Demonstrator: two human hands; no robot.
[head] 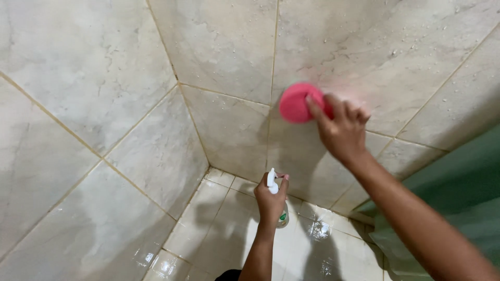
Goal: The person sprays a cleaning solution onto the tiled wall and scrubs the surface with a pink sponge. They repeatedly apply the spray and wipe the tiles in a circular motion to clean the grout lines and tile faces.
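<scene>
Pale marble-look wall tiles [94, 78] with thin tan grout lines fill most of the view, meeting at a corner where two walls run down to a wet, glossy tiled floor [219, 234]; water droplets bead across the upper right wall. A green curtain-like sheet [458, 182] hangs at the right edge, its lower folds reaching the floor. The person's right hand [341, 130], arm stretched in from the lower right, presses a round pink sponge [296, 103] flat against the wall just right of a vertical grout line, the grip closed over the sponge's right edge with fingers spread on its back. Lower down, near the centre, the left hand [271, 200] holds a small spray bottle [283, 216] upright above the floor, its grip wrapped tight around the neck, with the white trigger nozzle [271, 180] rising above the knuckles and the clear body showing just below the fist.
</scene>
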